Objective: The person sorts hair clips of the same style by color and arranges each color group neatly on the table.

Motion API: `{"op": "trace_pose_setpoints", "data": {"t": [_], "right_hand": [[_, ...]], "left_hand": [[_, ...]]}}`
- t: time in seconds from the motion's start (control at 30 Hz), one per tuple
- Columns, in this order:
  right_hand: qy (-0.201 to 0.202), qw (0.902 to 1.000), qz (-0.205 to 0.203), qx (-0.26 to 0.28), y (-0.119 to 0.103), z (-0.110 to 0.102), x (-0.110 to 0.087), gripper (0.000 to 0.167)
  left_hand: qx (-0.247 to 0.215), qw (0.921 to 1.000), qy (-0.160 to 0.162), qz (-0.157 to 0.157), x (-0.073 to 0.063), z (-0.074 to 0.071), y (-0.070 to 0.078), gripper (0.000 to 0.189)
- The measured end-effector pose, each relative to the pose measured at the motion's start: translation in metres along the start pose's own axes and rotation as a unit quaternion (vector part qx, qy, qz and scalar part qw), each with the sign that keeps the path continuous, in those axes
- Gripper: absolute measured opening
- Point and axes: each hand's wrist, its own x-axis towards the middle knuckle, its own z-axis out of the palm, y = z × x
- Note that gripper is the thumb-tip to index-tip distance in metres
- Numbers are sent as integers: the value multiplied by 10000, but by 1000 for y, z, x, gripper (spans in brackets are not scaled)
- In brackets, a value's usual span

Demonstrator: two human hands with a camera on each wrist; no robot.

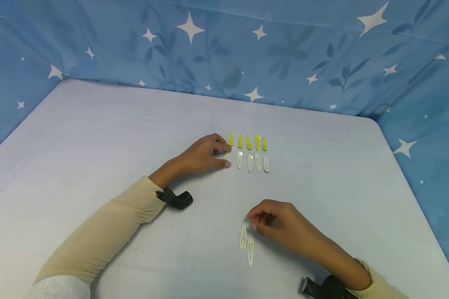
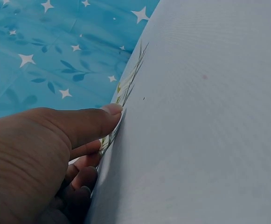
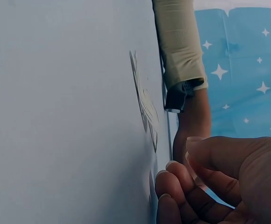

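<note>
My left hand (image 1: 203,155) pinches a white snap hair clip (image 1: 226,155) by its two ends, thumb at the near end and a finger at the far end. That clip stands at the left end of a row of white hair clips (image 1: 250,163). Just beyond lies a row of several yellow hair clips (image 1: 240,140). Nearer me, my right hand (image 1: 284,222) is held over the table with loosely curled fingers and nothing in them. Beside its fingertips lie two cream hair clips (image 1: 250,252), one a little ahead of the other.
A white cloth covers the table (image 1: 116,128). Behind it and along its sides hangs a blue curtain (image 1: 224,50) with white stars and leaves. Each wrist carries a black camera (image 1: 177,199) on a strap.
</note>
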Motion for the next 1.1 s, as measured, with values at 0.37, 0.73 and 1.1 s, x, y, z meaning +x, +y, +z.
{"op": "trace_pose_setpoints", "data": {"t": [0.37,0.73,1.1], "right_hand": [[-146,9998,-107,42,-1,5,-13,18],[-246,9995,-74,-186,-4,9,-19,32],[-253,9967,-278,-715,-3,14,-19,44]], "left_hand": [[-17,9999,-36,-144,0,-1,2,47],[-2,9998,-38,-216,0,0,1,46],[4,9999,-21,-125,1,1,1,46]]}}
